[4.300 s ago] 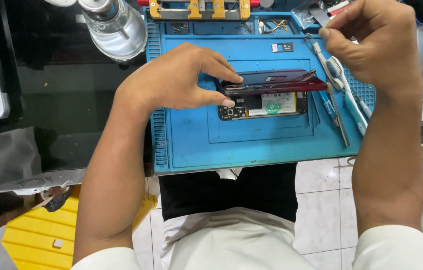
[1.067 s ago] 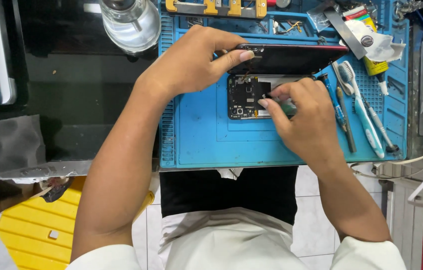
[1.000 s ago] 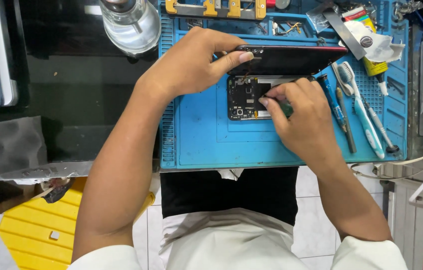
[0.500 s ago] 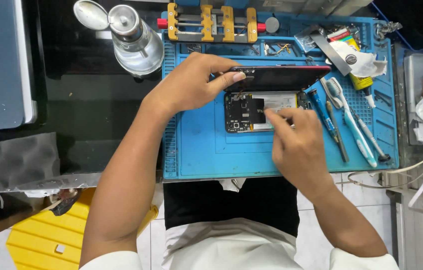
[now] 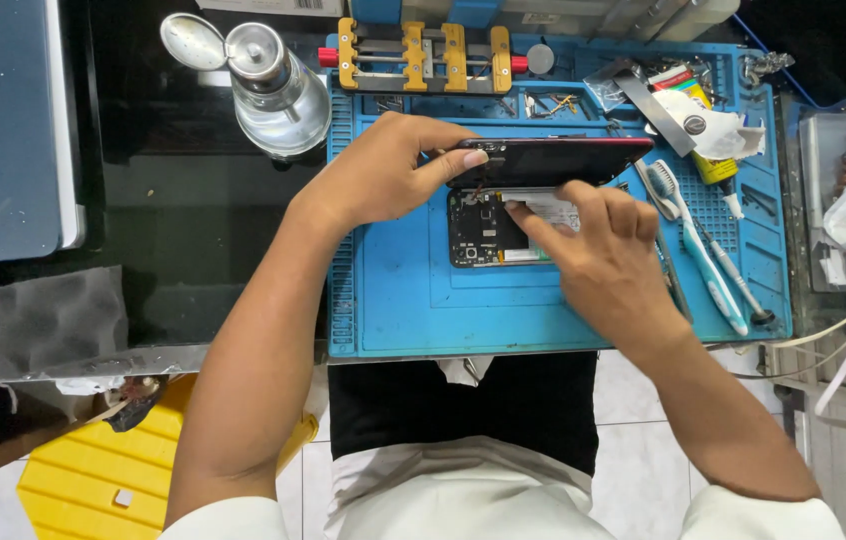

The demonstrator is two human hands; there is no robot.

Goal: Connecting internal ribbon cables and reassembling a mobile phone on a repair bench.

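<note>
Opened phone body (image 5: 491,228) lies flat on the blue work mat (image 5: 423,300), circuit side up, near the mat's centre. Its dark screen panel (image 5: 553,160) is tilted up along the far edge, hinged open over the body. Your left hand (image 5: 388,170) pinches that panel at its left end, thumb on the near face and fingers curled over the top, closed on it. Your right hand (image 5: 598,260) sits just right of the body, index fingertip pressed onto the board at its upper middle; it grips nothing, fingers loosely bent. White-and-teal toothbrush (image 5: 698,245) lies just right of your right hand, on the mat. Yellow clamp jig (image 5: 428,55) is at the mat's far edge. Glass dispenser bottle (image 5: 273,90) stands left of the mat, on the dark tabletop.
</note>
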